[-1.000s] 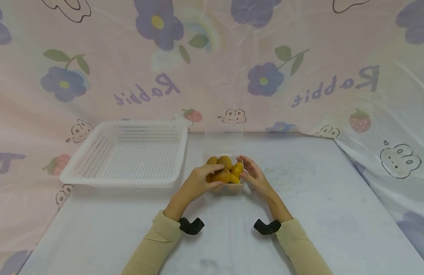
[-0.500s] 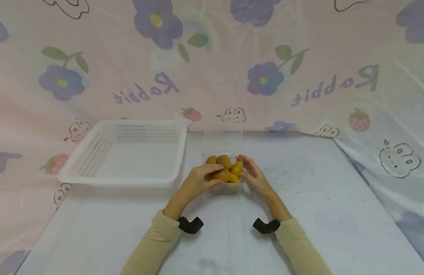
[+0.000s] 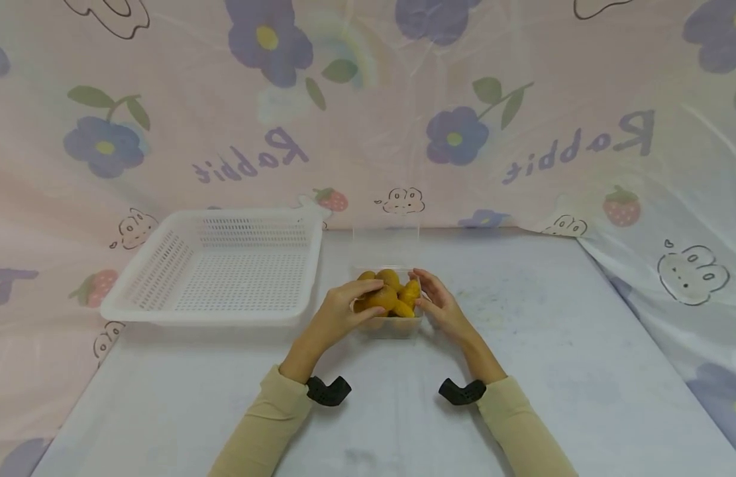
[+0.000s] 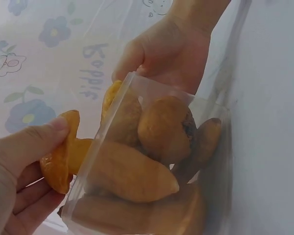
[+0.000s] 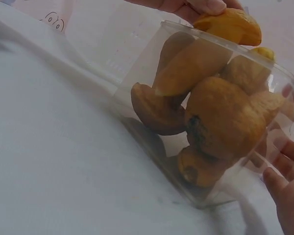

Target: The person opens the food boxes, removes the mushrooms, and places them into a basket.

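A yellow-brown mushroom [image 4: 63, 154] is pinched between the thumb and fingers of my left hand [image 3: 338, 310], at the rim of a clear plastic box [image 3: 397, 328]. Inside the box lie several more mushrooms [image 5: 220, 117], with thick stems and rounded caps; one cap has a dark patch. My right hand [image 3: 445, 308] rests against the box's right side, its fingers toward the back corner and its thumb nearer the front. In the left wrist view, the box wall hides part of that hand. The box's clear lid [image 3: 385, 246] stands raised behind it.
To the left of the box sits a white perforated plastic basket [image 3: 242, 281] with nothing visible in it. A white cloth [image 3: 523, 371] covers the table. Behind hangs a printed curtain [image 3: 368, 126], meeting the table's back edge.
My left hand has shifted slightly left and its fingers have moved on the mushroom, which has tilted a little. The right hand stays at the box.
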A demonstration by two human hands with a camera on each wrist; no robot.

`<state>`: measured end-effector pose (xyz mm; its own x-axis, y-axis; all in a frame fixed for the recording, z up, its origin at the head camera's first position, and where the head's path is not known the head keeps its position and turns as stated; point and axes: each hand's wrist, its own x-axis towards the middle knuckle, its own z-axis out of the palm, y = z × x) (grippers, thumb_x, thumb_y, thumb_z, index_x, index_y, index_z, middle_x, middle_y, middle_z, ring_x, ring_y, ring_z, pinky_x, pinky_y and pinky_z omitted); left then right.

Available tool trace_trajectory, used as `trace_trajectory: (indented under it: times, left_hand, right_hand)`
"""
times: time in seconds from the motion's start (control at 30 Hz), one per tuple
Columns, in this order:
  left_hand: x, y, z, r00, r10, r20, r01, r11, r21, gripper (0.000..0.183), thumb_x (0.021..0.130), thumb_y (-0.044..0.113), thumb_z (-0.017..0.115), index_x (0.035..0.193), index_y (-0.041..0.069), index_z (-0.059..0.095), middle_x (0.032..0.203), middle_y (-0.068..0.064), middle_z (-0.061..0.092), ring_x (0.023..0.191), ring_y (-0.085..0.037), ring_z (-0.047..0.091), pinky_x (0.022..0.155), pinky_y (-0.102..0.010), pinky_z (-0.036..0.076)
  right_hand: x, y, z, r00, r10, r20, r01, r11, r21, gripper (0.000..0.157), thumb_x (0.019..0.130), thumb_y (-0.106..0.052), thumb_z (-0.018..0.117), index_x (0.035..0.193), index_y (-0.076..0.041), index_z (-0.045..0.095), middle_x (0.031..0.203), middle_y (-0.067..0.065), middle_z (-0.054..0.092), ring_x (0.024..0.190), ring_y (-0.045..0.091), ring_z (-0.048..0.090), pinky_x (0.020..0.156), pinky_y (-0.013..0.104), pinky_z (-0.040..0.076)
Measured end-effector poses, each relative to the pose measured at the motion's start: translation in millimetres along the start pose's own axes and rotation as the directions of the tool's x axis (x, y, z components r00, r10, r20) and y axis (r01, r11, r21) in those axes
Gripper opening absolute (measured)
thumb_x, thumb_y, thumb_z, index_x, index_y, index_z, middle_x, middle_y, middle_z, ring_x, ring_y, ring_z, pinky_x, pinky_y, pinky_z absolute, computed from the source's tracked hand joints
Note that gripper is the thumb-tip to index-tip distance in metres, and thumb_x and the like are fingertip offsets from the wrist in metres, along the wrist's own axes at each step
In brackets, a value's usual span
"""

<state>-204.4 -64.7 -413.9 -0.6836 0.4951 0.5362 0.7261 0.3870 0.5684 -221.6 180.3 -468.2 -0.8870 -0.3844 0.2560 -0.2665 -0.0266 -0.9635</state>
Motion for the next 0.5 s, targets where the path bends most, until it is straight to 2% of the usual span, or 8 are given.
trace_trajectory:
  times: [0.23, 0.5]
  left_hand:
    - [0.8, 0.9, -0.3, 1.000, -0.021, 0.013, 0.020, 1.000, 0.012, 0.046, 0.080, 0.014, 0.076, 0.122, -0.001, 0.063, 0.123, -0.016, 0.066, 0.117, -0.029, 0.063, 0.098, -0.034, 0.055]
    - [1.0, 3.0, -2.9, 1.000, 0.001, 0.005, -0.001, 1.000, 0.018, 0.047, 0.081, 0.013, 0.077, 0.123, -0.002, 0.063, 0.124, -0.015, 0.059, 0.118, -0.028, 0.059, 0.101, -0.034, 0.054]
  right_hand:
    - [0.4, -0.4, 0.2, 1.000, -0.006, 0.000, 0.006, 1.000, -0.002, 0.058, 0.100, -0.007, 0.047, 0.148, 0.008, 0.019, 0.155, 0.034, 0.021, 0.145, 0.047, 0.016, 0.119, 0.067, 0.010]
    - [-0.8, -0.4, 0.2, 1.000, -0.003, -0.004, 0.003, 1.000, 0.002, 0.059, 0.100, -0.009, 0.049, 0.148, 0.008, 0.019, 0.155, 0.033, 0.022, 0.145, 0.040, 0.021, 0.119, 0.066, 0.011]
